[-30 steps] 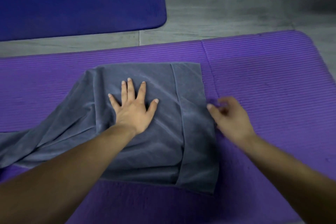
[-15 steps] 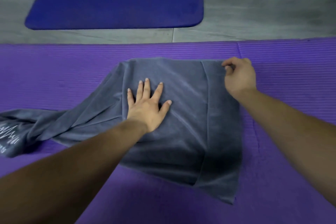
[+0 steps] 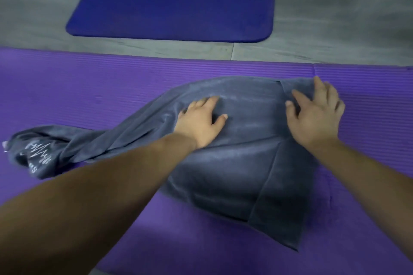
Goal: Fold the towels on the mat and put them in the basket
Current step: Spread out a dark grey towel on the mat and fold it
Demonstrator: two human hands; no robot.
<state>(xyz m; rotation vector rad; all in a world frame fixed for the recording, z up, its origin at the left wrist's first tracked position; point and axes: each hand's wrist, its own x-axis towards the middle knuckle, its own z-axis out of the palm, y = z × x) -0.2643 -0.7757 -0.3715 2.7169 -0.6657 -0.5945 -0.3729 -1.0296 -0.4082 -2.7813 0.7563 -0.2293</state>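
Mid-fold on the purple mat (image 3: 89,87): your left hand (image 3: 201,123) lies flat, fingers spread, on the grey towel (image 3: 245,163) — likely pinning the layers so they don't slide. Your right hand (image 3: 315,116), palm down w/ fingers splayed, presses the towel's far-right corner, prob. smoothing it. Unfolded end trails left — basket not in view.

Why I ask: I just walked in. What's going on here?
A person is folding a grey towel on the purple mat. The left hand presses flat on the towel's middle; the right hand rests open on its far right corner. The right part lies folded square, the left end trails off bunched, so the fold is not yet finished.
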